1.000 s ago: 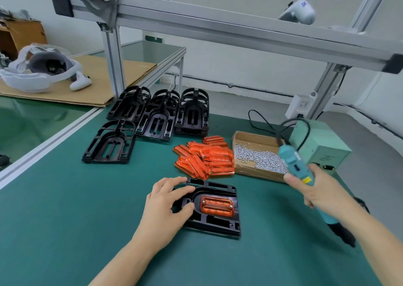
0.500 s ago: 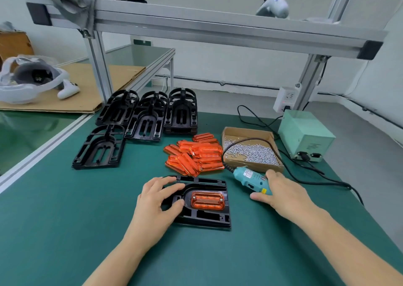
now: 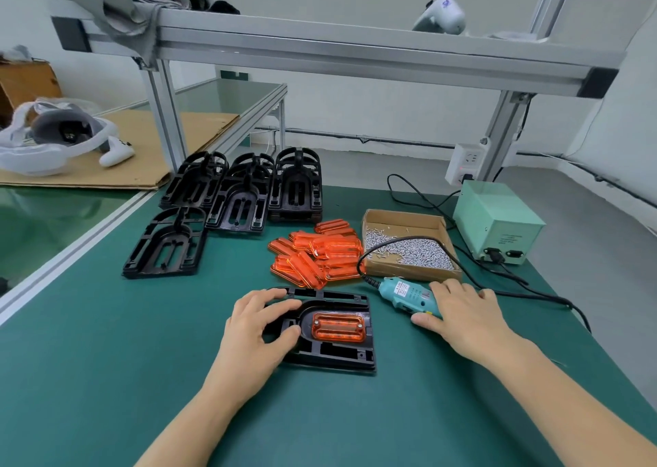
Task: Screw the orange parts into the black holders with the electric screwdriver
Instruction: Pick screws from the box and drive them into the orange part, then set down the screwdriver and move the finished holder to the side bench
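A black holder (image 3: 341, 358) lies flat on the green mat with an orange part (image 3: 337, 328) seated in its recess; a screw head shows at each end of the part. My left hand (image 3: 252, 328) grips the holder's left, rounded end, thumb in the opening. To the right, the teal electric screwdriver (image 3: 401, 294) lies on the mat, cord end pointing left. My right hand (image 3: 465, 313) lies over its body, thumb on the near side and fingers over the far side. The bit end is hidden under this hand.
A pile of loose orange parts (image 3: 316, 253) lies behind the holder, next to a cardboard box of screws (image 3: 409, 249). Stacked black holders (image 3: 249, 189) and a single one (image 3: 167, 246) sit at back left. A green power box (image 3: 497, 221) stands at right, cables trailing.
My right hand has brought the screwdriver down from the air and laid it flat on the mat beside the holder. My left hand has stayed on the holder.
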Motion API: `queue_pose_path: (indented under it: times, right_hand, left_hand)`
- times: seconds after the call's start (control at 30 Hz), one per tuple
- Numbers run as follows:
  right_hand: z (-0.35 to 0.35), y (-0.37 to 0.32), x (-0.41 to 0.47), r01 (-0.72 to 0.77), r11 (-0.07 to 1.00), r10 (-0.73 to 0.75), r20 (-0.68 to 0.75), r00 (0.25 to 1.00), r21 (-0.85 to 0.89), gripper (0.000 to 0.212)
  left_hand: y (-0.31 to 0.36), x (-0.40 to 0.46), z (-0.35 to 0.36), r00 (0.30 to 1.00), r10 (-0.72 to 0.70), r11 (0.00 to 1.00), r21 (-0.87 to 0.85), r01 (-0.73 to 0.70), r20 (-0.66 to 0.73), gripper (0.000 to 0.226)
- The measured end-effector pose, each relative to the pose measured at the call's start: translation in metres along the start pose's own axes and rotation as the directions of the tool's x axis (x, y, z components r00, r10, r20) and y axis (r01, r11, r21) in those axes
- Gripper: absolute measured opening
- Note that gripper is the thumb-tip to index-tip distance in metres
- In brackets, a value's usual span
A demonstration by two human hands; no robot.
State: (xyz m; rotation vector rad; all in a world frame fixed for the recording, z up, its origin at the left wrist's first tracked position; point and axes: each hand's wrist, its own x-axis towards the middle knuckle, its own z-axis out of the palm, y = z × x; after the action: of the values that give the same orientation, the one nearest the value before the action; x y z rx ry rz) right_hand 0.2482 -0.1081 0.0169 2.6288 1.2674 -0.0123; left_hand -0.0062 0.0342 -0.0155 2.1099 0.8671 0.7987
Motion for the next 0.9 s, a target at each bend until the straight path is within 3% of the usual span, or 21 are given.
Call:
queue_pose_path:
  times: [0.13, 0.23, 0.33, 0.4, 0.53, 0.67, 0.9]
  right_hand:
    - [-0.009, -0.001, -0.008, 0.005, 1.000, -0.005, 0.016, 1.000, 0.031, 0.063]
    - [-0.020, -0.006, -0.015, 0.044, 0.999, -0.039, -0.145, 0.989, 0.032, 0.056]
    - [-0.032, -0.020, -0.022, 0.204, 0.975, -0.161, -0.358, 0.920, 0.086, 0.045]
    - [-0.037, -0.035, -0.024, 0.354, 0.926, -0.276, -0.402, 0.873, 0.133, 0.043]
    - [-0.036, -0.067, -0.017, 0.532, 0.829, -0.451, -0.357, 0.818, 0.173, 0.044]
    - [-0.032, -0.089, -0.007, 0.532, 0.816, -0.466, -0.287, 0.837, 0.225, 0.039]
    - [-0.022, -0.097, 0.003, 0.460, 0.864, -0.431, -0.172, 0.886, 0.206, 0.040]
  left_hand:
    - [-0.001, 0.000, -0.002, 1.000, -0.019, 0.999, -0.029, 0.019, 0.020, 0.035]
    - [-0.001, -0.002, -0.004, 1.000, -0.027, 0.997, -0.067, 0.027, 0.010, 0.039]
    - [-0.002, -0.004, -0.007, 1.000, -0.018, 0.995, -0.101, 0.019, 0.012, 0.045]
    - [-0.003, -0.006, -0.009, 0.999, 0.011, 0.995, -0.095, -0.007, 0.043, 0.055]
    - [-0.002, -0.008, -0.011, 0.991, 0.061, 0.998, 0.025, -0.065, 0.121, 0.081]
    - [-0.004, -0.008, -0.010, 0.982, 0.063, 0.985, 0.147, -0.090, 0.179, 0.100]
    - [-0.007, -0.007, -0.009, 0.984, 0.059, 0.984, 0.156, -0.086, 0.168, 0.095]
